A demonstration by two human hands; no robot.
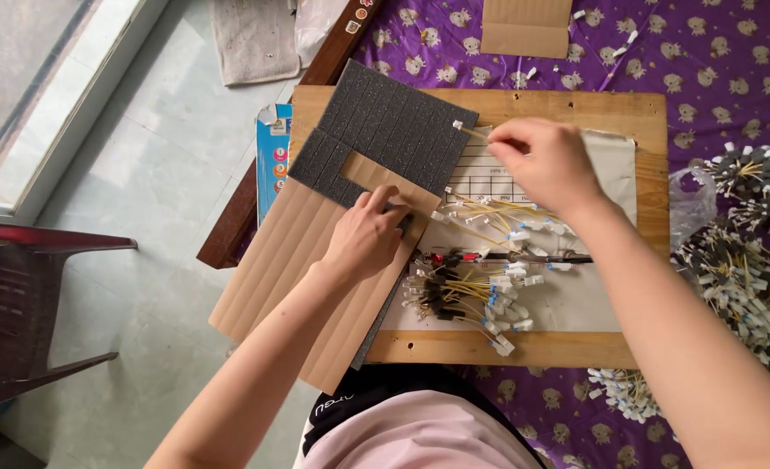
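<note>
foam sheet overhangs board edge; right hand pinches wire.

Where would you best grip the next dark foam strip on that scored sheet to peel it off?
Probably at the exposed end of a strip on the foam sheet, along the stepped edge by the left hand, coming from the bared cardboard backing. There the strips' ends stand free; elsewhere neighbours hem them in. The right hand pinches a yellow wire.
</note>
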